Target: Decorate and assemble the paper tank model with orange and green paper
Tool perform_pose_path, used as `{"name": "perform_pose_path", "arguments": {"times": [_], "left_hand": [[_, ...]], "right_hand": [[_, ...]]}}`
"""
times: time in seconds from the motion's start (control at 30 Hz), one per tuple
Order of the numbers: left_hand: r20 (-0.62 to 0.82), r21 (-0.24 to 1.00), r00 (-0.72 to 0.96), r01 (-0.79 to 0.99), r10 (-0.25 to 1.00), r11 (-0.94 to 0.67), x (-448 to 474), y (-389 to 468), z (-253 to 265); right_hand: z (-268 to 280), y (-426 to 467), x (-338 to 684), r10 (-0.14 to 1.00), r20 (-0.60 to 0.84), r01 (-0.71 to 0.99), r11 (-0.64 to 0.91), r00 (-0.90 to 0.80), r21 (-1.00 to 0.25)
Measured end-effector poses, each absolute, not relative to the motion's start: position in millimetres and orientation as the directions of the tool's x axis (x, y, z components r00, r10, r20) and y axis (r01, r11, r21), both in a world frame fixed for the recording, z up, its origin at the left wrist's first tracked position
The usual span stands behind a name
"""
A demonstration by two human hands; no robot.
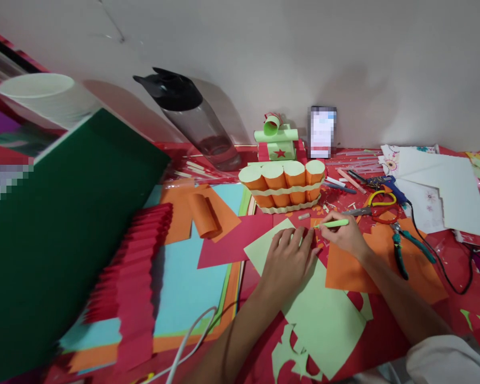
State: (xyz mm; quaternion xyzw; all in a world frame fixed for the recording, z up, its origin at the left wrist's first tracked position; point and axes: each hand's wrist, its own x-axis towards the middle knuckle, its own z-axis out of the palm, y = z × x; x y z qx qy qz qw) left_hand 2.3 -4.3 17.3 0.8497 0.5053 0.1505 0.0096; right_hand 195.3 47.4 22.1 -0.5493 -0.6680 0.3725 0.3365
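right hand [340,232] gripping green pen [335,224], left hand [290,256] flat on paper [328,325]

Phone screen [322,130] is illegible; green board [72,229] is cut by the view's left edge; left hand [290,256] hides part of light-green sheet [326,314].

lime-green pen [337,223], pale green paper [326,314]

The person's left hand [288,252] and right hand [346,236], both bare, continue respectively into a slender left forearm [240,333], uncovered down to the lower edge of view, and a slender right forearm [404,296], which meets a loose, softly creased, off-white sleeve [444,360] of plain cloth with a rounded, bunched edge.
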Motion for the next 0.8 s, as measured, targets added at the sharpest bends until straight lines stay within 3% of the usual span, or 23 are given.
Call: {"name": "perform_pose_path", "arguments": {"times": [0.33, 0.8], "left_hand": [[0.246, 0.149, 0.445, 0.86, 0.861, -0.488, 1.8, -4.3, 17.0], [0.261, 0.128, 0.447, 0.862, 0.856, -0.49, 2.7, -3.4, 19.8]], "right_hand": [[13.4, 48.1, 198.3, 0.997, 0.021, 0.44, 0.051, -0.072, -0.897], [6.9, 49.3, 201.3, 0.998, 0.029, 0.428, 0.053, -0.063, -0.902]]}}
